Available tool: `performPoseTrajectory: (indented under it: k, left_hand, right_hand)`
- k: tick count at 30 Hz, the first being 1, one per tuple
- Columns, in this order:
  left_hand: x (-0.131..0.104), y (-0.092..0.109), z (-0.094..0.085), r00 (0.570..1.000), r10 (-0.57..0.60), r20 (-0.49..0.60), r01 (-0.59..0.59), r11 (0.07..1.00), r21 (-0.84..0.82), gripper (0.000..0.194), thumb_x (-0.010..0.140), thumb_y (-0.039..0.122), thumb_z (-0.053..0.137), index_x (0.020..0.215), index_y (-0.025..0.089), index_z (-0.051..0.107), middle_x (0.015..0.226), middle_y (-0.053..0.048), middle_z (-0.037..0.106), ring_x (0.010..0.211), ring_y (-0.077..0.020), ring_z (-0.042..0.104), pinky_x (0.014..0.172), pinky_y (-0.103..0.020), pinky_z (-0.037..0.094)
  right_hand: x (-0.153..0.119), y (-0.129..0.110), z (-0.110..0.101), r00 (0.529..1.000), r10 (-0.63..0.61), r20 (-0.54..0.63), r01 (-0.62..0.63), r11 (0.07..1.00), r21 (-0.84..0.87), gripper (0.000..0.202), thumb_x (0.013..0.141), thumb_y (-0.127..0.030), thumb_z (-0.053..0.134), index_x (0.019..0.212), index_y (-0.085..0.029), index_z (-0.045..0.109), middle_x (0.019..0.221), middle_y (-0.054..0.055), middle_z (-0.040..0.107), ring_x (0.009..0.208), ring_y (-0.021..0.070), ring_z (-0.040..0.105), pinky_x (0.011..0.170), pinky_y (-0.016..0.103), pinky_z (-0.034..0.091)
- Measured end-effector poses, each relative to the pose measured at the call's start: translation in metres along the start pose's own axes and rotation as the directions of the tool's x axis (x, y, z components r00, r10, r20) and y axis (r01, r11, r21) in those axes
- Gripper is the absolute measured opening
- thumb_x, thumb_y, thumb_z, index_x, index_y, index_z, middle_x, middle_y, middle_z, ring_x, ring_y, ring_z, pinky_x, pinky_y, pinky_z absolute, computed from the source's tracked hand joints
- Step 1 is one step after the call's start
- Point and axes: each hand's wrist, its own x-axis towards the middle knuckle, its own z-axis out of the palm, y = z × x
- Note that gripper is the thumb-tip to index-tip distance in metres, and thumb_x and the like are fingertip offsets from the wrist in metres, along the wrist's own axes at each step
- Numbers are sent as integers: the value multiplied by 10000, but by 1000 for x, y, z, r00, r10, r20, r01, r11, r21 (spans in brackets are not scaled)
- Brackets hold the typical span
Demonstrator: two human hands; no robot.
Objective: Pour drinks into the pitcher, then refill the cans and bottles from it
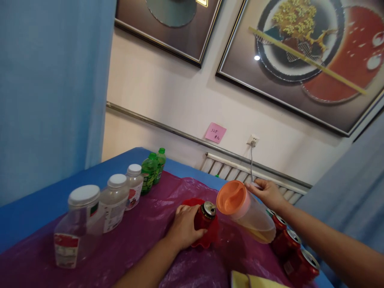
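My left hand (184,228) is wrapped round a red drink can (205,216) with an opened top. Beneath the can is a red scalloped dish (211,236), partly hidden by the hand. My right hand (267,194) grips a clear plastic pitcher (252,220) by its handle. The pitcher has an orange lid (232,198) and tilts toward the can, its lid close beside the can's top. A little yellowish liquid lies low in the pitcher. I cannot make out any stream between the two.
Clear jars with white lids (84,224) and green bottles (149,172) line the left of the purple plastic sheet (141,248). Several red cans (301,266) stand at the right. A yellow cloth (255,280) lies at the front edge. A radiator (226,170) is behind.
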Motion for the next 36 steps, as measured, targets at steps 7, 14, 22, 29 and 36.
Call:
performPoseTrajectory:
  k: [7,14,22,29,36]
  left_hand:
    - [1,-2,2,999,-15,-37,15,1000,-3,700,637,394,815,1287,246,601,1213,-76,697,1184,-317,584,1103,-443,321]
    - [1,-3,5,998,-26,-52,26,1000,2,721,638,390,816,1302,225,591,1219,-85,689,1186,-315,575,1095,-435,332]
    - [3,-7,7,998,-31,-49,32,999,24,742,633,382,812,1317,225,574,1240,-95,681,1185,-297,581,1114,-424,320]
    - [2,-6,6,999,-8,-50,9,1000,23,672,636,379,803,1263,245,601,1226,-79,690,1168,-304,591,1099,-426,330]
    - [2,-6,8,999,-22,-32,23,999,28,748,636,399,813,1321,203,585,1231,-110,683,1179,-313,584,1111,-437,331]
  right_hand:
    - [-6,5,4,999,11,-53,-7,997,82,572,795,-632,634,560,-257,271,568,-73,204,523,94,209,470,255,174]
    - [-27,22,22,984,146,-104,-117,963,243,600,752,-719,622,541,-255,306,524,-75,245,499,96,237,460,242,212]
    - [-37,24,27,977,204,-66,-177,942,284,611,718,-753,622,518,-259,322,464,-60,313,457,105,296,436,246,246]
    - [-31,25,21,988,141,-68,-126,973,193,616,748,-760,595,550,-254,304,527,-69,249,488,102,271,450,239,269]
    - [-29,24,18,993,103,-54,-95,986,134,603,779,-744,566,548,-256,300,527,-69,252,501,103,255,457,240,250]
